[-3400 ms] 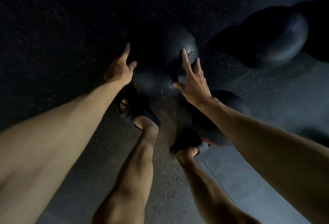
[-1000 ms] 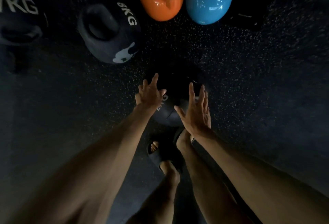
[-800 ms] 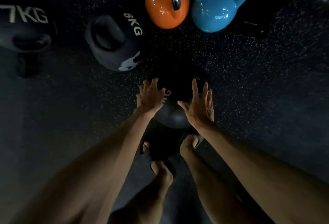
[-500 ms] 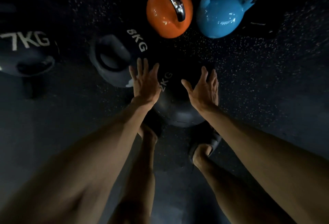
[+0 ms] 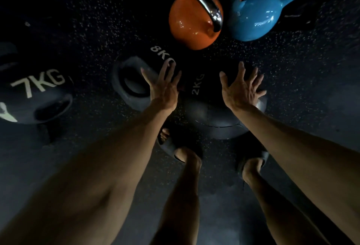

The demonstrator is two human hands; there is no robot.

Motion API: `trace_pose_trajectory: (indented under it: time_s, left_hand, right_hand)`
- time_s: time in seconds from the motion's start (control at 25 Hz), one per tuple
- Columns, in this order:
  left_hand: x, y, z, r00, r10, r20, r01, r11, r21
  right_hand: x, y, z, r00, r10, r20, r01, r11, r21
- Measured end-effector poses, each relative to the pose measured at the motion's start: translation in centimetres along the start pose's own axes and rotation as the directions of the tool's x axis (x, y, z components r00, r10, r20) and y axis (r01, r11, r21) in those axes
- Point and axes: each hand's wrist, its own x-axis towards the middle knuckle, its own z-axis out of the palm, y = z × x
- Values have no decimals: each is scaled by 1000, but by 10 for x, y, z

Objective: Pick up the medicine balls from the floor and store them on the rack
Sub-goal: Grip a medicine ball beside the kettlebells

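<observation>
Nearest, just under the 2KG medicine ball (image 5: 214, 116), stand the person's sandalled feet (image 5: 175, 145). The ball appears held off the floor between the left hand (image 5: 165, 90) and the right hand (image 5: 241, 90). Both hands have fingers straight and splayed, pressing its sides rather than curling round it. Just left of it lies the 8KG ball (image 5: 132, 88), farther left the 7KG ball (image 5: 37, 98). Beyond it stand an orange kettlebell (image 5: 189, 24) and a blue kettlebell (image 5: 255, 18). With only palm pressure, the smooth ball could slip onto the toes below. No rack shows.
</observation>
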Motion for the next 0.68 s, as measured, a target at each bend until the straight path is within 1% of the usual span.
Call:
trace_pose_trajectory:
  time_s: [0.08, 0.12, 0.2, 0.28, 0.36, 0.4, 0.48, 0.56, 0.6, 0.68]
  left_hand:
    - [-2, -23, 0, 1000, 17, -15, -17, 1000, 25]
    - [-6, -34, 4, 1000, 9, -26, -9, 1000, 16]
    - [-16, -52, 12, 997, -31, -76, 29, 999, -24]
    - [-26, -65, 16, 992, -39, -122, 29, 996, -84]
    - [-32, -80, 16, 989, -37, -141, 15, 988, -154]
    - [-36, -90, 16, 989, -56, -140, 31, 984, -177]
    - [-42, -113, 17, 985, -143, -99, 121, 972, -202]
    - [-45, -137, 16, 961, -273, -29, 258, 934, -245]
    - [-46, -150, 15, 936, -353, 20, 343, 895, -284]
    - [-52, -182, 18, 850, -508, 141, 519, 758, -395]
  right_hand:
    - [-9, -13, 1, 1000, 1, -21, 0, 999, 41]
    - [-13, -22, 3, 999, -21, -32, 22, 998, 51]
    - [-20, -42, 5, 997, -74, -33, 75, 996, 37]
    - [-24, -62, 6, 995, -96, -14, 96, 995, 26]
    - [-25, -72, 5, 992, -128, -16, 129, 990, 55]
    - [-26, -71, 3, 986, -165, -31, 167, 983, 79]
    - [-29, -67, 1, 961, -266, -71, 273, 956, 112]
    - [-32, -63, 6, 927, -359, -105, 364, 931, 27]
    - [-33, -64, 11, 920, -375, -112, 373, 927, -35]
    - [-39, -76, 24, 939, -327, -107, 317, 943, -100]
